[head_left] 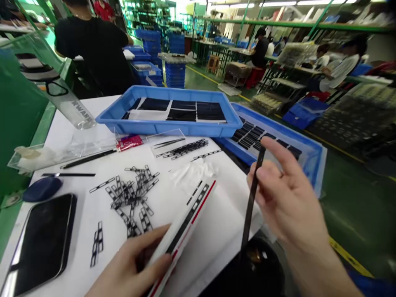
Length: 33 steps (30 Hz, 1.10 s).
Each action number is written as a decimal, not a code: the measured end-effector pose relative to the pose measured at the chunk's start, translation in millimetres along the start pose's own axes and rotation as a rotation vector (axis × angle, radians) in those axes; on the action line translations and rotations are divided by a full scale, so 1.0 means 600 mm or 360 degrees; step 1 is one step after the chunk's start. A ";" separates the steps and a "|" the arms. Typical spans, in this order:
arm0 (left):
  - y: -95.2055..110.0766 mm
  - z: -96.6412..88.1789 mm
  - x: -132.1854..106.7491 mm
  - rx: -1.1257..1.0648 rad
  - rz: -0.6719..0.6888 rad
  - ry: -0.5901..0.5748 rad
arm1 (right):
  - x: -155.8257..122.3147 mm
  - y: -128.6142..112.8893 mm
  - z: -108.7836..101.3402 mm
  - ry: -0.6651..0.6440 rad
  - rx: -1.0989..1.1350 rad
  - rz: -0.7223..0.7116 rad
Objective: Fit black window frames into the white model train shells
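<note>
1. Left hand (130, 264): a long white strip (182, 235) marked with black and red lines is gripped at its lower end and held tilted over the tabletop (68, 136). The fingers (148, 251) are curled around its edge.
2. Right hand (287, 198): a slender black strip (252, 198) is pinched between thumb and forefinger and held near upright. The remaining fingers are bunched just behind it.
3. A round black object (256, 264) is seen below the right hand, at the tabletop's edge.
4. A loose pile of small black frames (133, 198) lies on the white sheet beyond the left hand. A crumpled clear film (193, 175) lies near the white strip's upper end.
5. Fine tweezers (168, 143) lie on a clear plastic sleeve, beside a row of further frames (185, 148).
6. Black sheets are laid in a blue tray (168, 111); a second blue tray (272, 144) sits just beside it, under the right hand's reach.
7. To the left are a dark tablet (40, 243), a navy oval pad (41, 189) and a clear bottle (66, 103).
8. A co-worker (93, 45) stands beyond the tabletop.
</note>
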<state>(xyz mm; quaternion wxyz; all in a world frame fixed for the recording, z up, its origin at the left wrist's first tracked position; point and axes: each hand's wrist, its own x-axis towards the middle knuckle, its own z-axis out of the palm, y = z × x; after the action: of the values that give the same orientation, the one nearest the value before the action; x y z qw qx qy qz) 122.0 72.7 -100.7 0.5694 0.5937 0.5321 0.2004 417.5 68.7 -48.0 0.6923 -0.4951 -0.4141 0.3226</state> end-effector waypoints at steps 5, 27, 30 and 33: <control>0.045 0.004 -0.005 -0.0047 0.0215 -0.0317 | -0.097 0.043 0.028 -0.0051 0.0048 0.0230; 0.015 0.007 -0.007 -0.0174 0.0280 -0.0374 | -0.102 0.069 0.049 -0.0010 -0.0419 -0.0101; 0.014 0.007 -0.006 -0.0161 0.0313 -0.0379 | -0.104 0.067 0.053 0.0001 -0.0471 -0.0077; 0.016 0.007 -0.003 -0.0166 0.0375 -0.0451 | -0.106 0.067 0.052 -0.0008 -0.0451 -0.0090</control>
<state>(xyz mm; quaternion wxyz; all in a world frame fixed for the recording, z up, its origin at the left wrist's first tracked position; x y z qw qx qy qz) 128.6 71.2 -92.4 0.6412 0.6438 0.3624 0.2074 359.3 39.3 -97.5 0.6232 -0.5754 -0.4710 0.2424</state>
